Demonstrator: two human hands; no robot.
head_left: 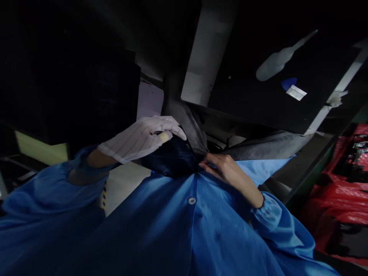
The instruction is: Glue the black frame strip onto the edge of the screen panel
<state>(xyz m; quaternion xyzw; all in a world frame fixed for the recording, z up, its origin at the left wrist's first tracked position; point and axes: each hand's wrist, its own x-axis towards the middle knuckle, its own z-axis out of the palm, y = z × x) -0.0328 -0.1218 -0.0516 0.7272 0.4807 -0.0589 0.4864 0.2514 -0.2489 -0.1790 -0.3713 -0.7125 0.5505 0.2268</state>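
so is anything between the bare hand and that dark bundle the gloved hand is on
Nothing visible. The bare right hand already touches the right edge of the dark bundle, above the blue coat; the gloved left hand rests on its top.

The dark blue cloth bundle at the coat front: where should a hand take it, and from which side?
Grip the dark blue cloth bundle at its bare lower bulge, coming from below-left. The gloved left hand already covers its top, and the bare right hand pinches its right edge.
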